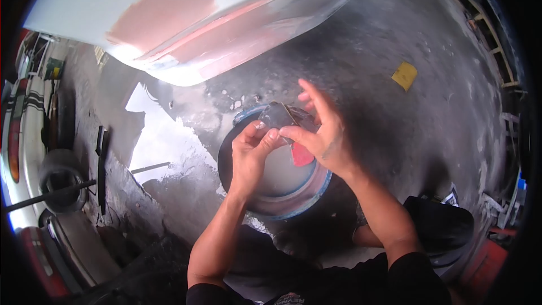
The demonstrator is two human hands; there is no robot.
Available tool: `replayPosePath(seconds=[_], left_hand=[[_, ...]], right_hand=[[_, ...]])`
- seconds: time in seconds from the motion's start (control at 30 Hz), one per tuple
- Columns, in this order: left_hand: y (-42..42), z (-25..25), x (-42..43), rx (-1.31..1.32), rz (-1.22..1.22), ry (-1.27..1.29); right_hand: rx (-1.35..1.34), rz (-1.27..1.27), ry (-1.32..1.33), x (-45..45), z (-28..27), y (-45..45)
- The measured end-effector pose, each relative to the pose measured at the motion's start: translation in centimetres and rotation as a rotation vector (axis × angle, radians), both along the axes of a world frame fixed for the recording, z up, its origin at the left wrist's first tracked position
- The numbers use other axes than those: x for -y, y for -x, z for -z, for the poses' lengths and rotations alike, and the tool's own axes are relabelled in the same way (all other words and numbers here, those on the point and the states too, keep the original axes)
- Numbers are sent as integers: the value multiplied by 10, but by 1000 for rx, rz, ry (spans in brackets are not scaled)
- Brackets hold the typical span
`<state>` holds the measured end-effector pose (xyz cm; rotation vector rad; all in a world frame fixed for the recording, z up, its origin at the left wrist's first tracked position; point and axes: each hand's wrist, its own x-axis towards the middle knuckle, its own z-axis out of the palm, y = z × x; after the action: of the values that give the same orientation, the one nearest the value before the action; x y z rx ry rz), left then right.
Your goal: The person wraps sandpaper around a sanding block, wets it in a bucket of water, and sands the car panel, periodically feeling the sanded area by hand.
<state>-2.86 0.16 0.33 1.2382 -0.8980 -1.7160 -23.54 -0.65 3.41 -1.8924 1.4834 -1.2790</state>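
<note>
My left hand (251, 148) is closed, with thumb and fingers pinching a dark grey sheet of sandpaper (275, 115). The thumb of my right hand (327, 138) meets the left thumb at the edge of the sheet, while its other fingers are stretched up and away. A flat pink-red piece (302, 155) shows just below the fingers; whether it is held or lies in the bucket I cannot tell. Beneath both hands stands a round bucket (323, 188) with a blue-edged rim and cloudy whitish water in it.
A white car body panel (84, 8) with pinkish sanded patches overhangs the bucket at the top. A yellow piece (405, 75) lies on the grey floor (384, 118) to the right. Bumpers (34, 107), a tyre (59, 181) and a black bar (101, 164) are at the left.
</note>
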Motion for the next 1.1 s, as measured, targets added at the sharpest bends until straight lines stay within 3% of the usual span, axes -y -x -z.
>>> replayPosePath(seconds=[0.1, 0.23, 0.3, 0.4, 0.6, 0.67, 0.73, 0.8, 0.93, 1.1], left_hand=[[6, -6, 0, -197, -83, -19], [11, -2, 1, -233, -106, -9], [12, -4, 1, -254, -111, -1], [13, -16, 4, -116, -130, 8], [1, -12, 2, -155, -97, 68], [6, -15, 3, -82, -80, 61], [4, -16, 6, -3, -63, 63], [-3, -14, 10, 305, -121, 229], [-33, -11, 26, 802, -172, 447], [-51, 16, 41, 1125, -30, 579]], right_hand=[[494, -178, -602, -4, -4, 7], [489, -226, -600, -4, -4, 0], [287, -193, -333, -3, 7, -4], [150, -277, -234, -3, -1, -1], [343, -326, -383, 2, -14, -4], [-3, -353, 106, 18, 12, 10], [-288, -176, 412, 53, 7, 26], [-497, -27, 635, 95, 4, 45], [-699, -55, 906, 163, 2, 65], [-807, -117, 904, 184, 13, 82]])
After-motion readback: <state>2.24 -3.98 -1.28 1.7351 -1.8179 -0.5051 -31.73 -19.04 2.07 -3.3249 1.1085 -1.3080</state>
